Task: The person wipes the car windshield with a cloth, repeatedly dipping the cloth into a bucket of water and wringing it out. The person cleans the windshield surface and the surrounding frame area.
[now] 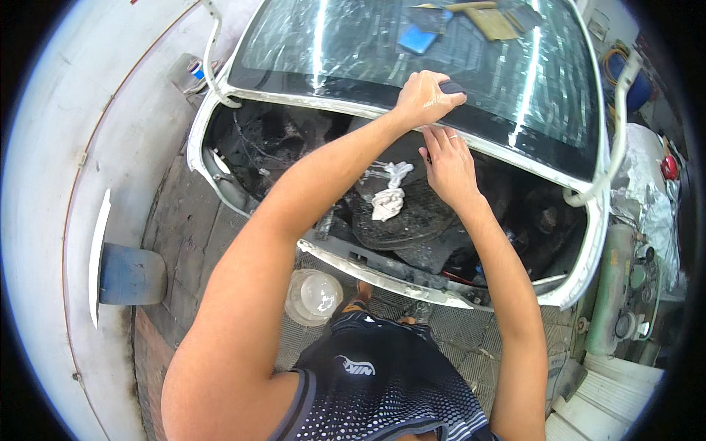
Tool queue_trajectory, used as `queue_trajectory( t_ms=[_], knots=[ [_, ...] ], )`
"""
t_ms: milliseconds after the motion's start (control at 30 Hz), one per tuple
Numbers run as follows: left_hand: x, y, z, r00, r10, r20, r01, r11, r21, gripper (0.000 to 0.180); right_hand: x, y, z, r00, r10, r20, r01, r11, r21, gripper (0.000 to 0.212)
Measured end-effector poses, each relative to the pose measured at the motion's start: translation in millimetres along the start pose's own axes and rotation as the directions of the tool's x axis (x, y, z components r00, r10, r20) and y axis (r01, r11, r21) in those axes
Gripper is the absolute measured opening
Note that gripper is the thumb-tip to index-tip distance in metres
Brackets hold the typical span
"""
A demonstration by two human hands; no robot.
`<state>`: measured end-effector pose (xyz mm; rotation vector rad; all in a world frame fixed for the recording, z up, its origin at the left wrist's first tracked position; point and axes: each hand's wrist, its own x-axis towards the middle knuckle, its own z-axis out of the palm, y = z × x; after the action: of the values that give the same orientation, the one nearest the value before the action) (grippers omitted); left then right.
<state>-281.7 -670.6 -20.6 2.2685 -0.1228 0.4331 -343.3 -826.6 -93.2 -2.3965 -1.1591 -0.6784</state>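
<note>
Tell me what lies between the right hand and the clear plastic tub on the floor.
In the head view, between the right hand and the tub lie a crumpled white rag in the open trunk and the trunk's rear sill.

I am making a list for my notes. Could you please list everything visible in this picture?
car: 1, white, trunk open, centre
rear window: 1, dark glass, top
rag: 1, white, inside the trunk
mat: 1, black, trunk floor
blue pad: 1, behind the glass
bucket: 1, clear, on the floor below the trunk
cylinder: 1, green, right
left hand: 1, on the window's lower edge, gripping a small dark tool
right hand: 1, open, just under that edge
</note>
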Motion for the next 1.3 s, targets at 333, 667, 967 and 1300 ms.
queue_trajectory(
  t_ms=[333, 667, 967, 1300],
  knots=[
    [-7, -183, -188, 0.987, 0.007, -0.162, 0.042, 0.954, 0.296, 0.045, 163, -134, 128, 0.991, -0.127, 0.035, 0.124, 0.988, 0.09, 0.041],
    [12, -304, -347, 0.944, -0.066, -0.324, 0.269, 0.724, 0.635, 0.047, 298, -242, 235, 0.955, -0.239, 0.173, 0.19, 0.947, 0.261, 0.033],
    [-164, -296, -442, 0.439, -0.144, -0.887, 0.304, 0.953, -0.004, 0.031, 396, -295, 307, 0.888, -0.246, 0.389, 0.101, 0.929, 0.357, 0.04],
    [-514, -367, -320, -0.201, -0.825, -0.528, 0.259, 0.476, -0.841, 0.032, 384, -284, 313, 0.919, -0.271, 0.285, 0.098, 0.861, 0.499, 0.035]
  ],
)
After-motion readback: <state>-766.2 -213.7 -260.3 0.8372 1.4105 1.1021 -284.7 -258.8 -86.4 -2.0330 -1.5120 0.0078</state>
